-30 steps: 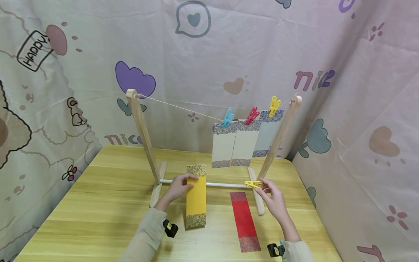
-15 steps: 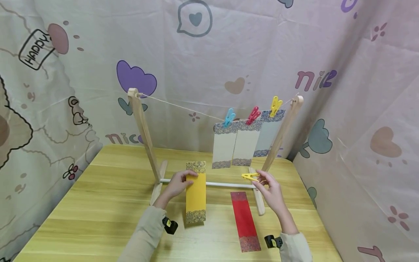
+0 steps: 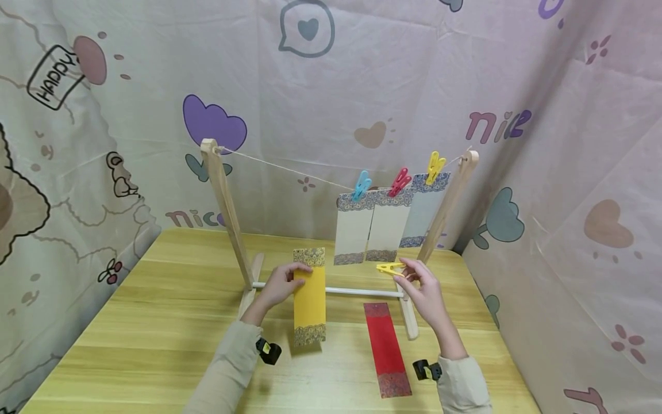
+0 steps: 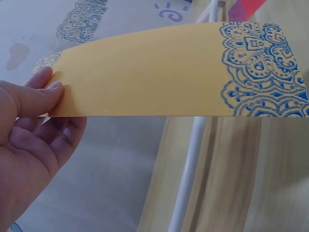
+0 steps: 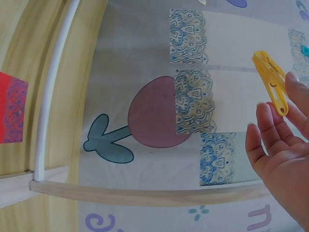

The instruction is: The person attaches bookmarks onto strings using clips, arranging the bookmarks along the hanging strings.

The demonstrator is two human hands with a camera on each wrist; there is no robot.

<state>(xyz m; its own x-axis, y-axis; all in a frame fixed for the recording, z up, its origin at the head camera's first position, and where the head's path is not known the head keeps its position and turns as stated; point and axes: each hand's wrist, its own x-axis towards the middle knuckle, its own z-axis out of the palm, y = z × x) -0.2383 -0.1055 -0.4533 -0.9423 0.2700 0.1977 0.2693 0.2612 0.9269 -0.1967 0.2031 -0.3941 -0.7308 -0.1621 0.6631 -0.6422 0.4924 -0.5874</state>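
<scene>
My left hand [image 3: 281,284] pinches a yellow card [image 3: 310,305] near its top between thumb and fingers. The card has patterned bands at both ends and hangs upright over the table; in the left wrist view the thumb [image 4: 41,99] lies on the card's face. In my right hand [image 3: 424,290] a yellow clothespin [image 3: 390,268] is pinched by one end, its other end pointing left. This clothespin [image 5: 271,82] also shows in the right wrist view. Both hands are below a string [image 3: 284,168] stretched between two wooden posts.
A blue clothespin [image 3: 362,186], a red one [image 3: 400,182] and a yellow one [image 3: 435,167] hold white and pale blue cards on the string's right part. A red card [image 3: 386,348] lies on the table. A white rod [image 3: 357,292] joins the posts' feet.
My left hand has lifted the yellow card slightly. The right hand has moved up and left with the yellow clothespin. The hanging cards and red card stay put.
</scene>
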